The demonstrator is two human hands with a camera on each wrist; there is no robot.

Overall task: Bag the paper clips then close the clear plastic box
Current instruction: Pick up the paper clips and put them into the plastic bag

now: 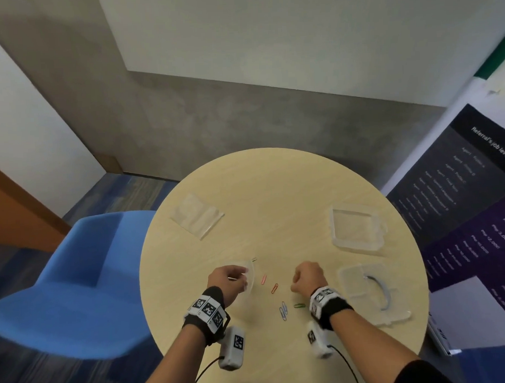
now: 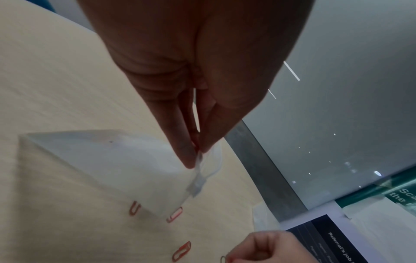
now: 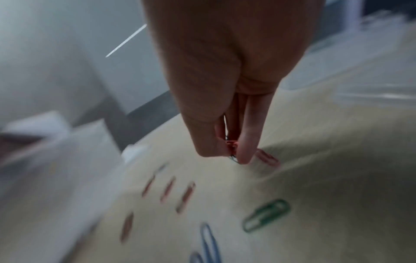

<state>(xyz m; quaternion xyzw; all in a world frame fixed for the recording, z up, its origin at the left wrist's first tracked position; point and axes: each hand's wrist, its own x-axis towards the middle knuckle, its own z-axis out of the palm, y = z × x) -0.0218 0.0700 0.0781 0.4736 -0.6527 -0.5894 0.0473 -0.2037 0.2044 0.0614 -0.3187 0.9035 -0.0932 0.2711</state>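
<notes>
My left hand [image 1: 243, 276] pinches the mouth edge of a small clear plastic bag [image 2: 108, 165] and holds it just above the table; the thumb and fingers [image 2: 191, 160] meet on the bag's seal strip. My right hand [image 1: 296, 278] is curled, with its fingertips [image 3: 244, 156] pinching a few paper clips [image 3: 231, 146] over the table. Loose paper clips lie between the hands: pink [image 1: 264, 279], red [image 1: 274, 288], blue [image 1: 283, 310] and green [image 1: 299, 305]. Two clear plastic box parts sit on the right, one far [image 1: 355, 230] and one near [image 1: 372, 294].
A flat stack of clear bags [image 1: 197, 214] lies at the table's back left. The round wooden table [image 1: 274, 185] has a blue chair [image 1: 77, 277] at its left. A dark poster [image 1: 461, 207] stands to the right. One more clip [image 1: 254, 259] lies beyond the held bag.
</notes>
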